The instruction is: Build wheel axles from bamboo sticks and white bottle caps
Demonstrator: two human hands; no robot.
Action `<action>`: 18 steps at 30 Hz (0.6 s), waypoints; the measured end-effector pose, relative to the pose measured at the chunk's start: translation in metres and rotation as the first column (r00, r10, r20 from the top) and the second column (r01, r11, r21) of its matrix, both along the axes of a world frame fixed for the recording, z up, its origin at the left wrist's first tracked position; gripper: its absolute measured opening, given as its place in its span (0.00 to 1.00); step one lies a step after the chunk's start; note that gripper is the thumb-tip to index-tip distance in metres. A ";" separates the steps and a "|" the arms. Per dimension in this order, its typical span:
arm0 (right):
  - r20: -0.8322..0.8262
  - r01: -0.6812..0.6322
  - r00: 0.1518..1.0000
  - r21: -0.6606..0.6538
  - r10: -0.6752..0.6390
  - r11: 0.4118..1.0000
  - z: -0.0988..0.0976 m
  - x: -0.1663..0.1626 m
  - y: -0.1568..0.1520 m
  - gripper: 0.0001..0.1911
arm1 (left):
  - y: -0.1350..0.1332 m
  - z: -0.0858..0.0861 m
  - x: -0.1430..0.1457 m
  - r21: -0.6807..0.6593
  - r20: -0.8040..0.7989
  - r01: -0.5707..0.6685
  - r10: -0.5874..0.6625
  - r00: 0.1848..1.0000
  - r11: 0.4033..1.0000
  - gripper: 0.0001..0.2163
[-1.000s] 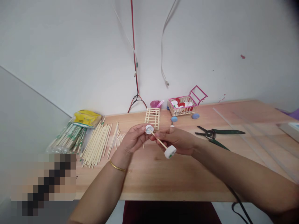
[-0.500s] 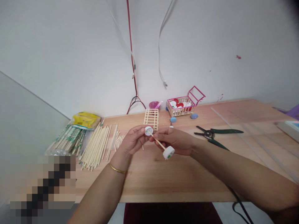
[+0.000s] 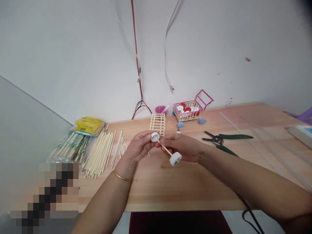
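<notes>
My left hand (image 3: 140,144) pinches a white bottle cap (image 3: 155,137), its hollow side turned towards the wooden stick (image 3: 166,150). One end of this stick reaches into that cap. My right hand (image 3: 182,146) has its fingers closed on the stick near the cap. On the stick's lower end sits a second white cap (image 3: 175,159) with a green mark. Just behind my hands lies a small lattice frame of sticks (image 3: 157,123). Beyond my right hand stands a little stick cart (image 3: 188,110) with pink edges, blue cap wheels, and red and white caps inside.
To the left lie a pile of bare sticks (image 3: 101,152), wrapped chopsticks (image 3: 70,143) and a yellow packet (image 3: 90,125). Green-handled pliers (image 3: 218,139) rest at the right. A pink bowl (image 3: 160,109) stands by the wall, where cables (image 3: 165,45) hang.
The view has shifted very slightly. Both hands keep their hold on the cap and stick, with almost no movement.
</notes>
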State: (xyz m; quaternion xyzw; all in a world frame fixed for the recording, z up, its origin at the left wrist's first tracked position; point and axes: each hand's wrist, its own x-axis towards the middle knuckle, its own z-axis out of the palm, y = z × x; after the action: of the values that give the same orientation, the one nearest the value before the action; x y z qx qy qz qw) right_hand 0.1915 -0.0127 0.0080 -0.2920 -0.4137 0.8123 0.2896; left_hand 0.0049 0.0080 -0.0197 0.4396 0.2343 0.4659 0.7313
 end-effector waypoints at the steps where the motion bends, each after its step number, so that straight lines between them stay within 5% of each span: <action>1: 0.000 0.001 1.000 -0.002 -0.001 1.000 0.000 0.000 0.000 0.16 | 0.000 0.000 0.000 -0.001 0.000 0.001 -0.001 1.000 1.000 0.13; 18: 0.000 0.008 1.000 -0.020 -0.008 1.000 -0.004 0.002 0.003 0.16 | 0.000 -0.001 -0.001 -0.018 0.012 -0.015 0.015 1.000 1.000 0.13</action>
State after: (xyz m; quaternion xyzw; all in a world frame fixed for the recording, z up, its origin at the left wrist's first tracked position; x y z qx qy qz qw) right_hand 0.1939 -0.0099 0.0041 -0.2967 -0.4043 0.8151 0.2899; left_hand 0.0039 0.0084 -0.0212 0.4286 0.2373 0.4717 0.7331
